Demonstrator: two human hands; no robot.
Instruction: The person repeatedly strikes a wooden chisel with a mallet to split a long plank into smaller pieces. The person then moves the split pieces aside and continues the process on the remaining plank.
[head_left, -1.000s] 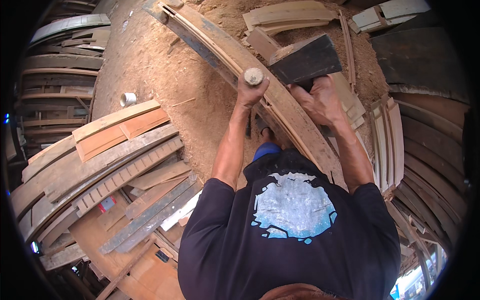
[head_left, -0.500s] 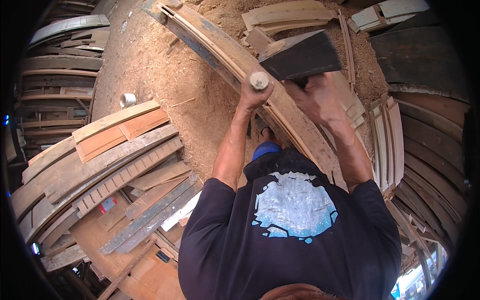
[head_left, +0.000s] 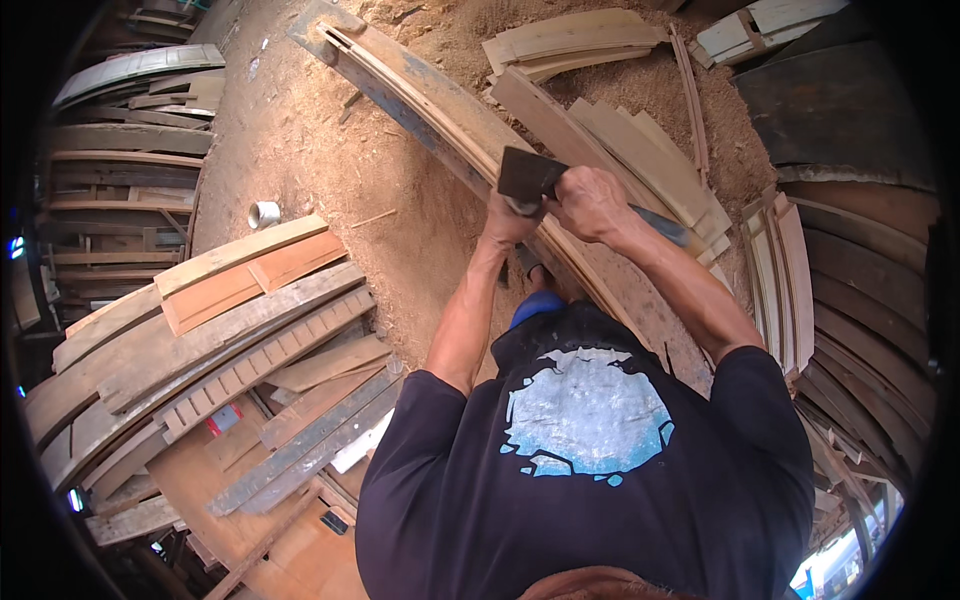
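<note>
A long curved timber [head_left: 420, 95] lies on the sawdust-covered ground, running from the top left toward my feet. Both hands grip the handle of an adze with a dark metal blade [head_left: 525, 172]. My left hand [head_left: 508, 222] holds the lower part of the handle; my right hand [head_left: 590, 200] closes on it just to the right. The blade is down against the timber's upper face. Most of the handle is hidden by my hands.
Stacked curved planks [head_left: 230, 320] fill the left side, and more planks [head_left: 570, 40] lie at the top. Curved boards [head_left: 790, 280] lean at the right. A small white ring [head_left: 263, 213] sits on the sawdust. Dark timbers [head_left: 120, 170] stand at the far left.
The adze blade, raised toward me before, has swung down onto the curved timber. Both hands dropped with it, keeping their grip.
</note>
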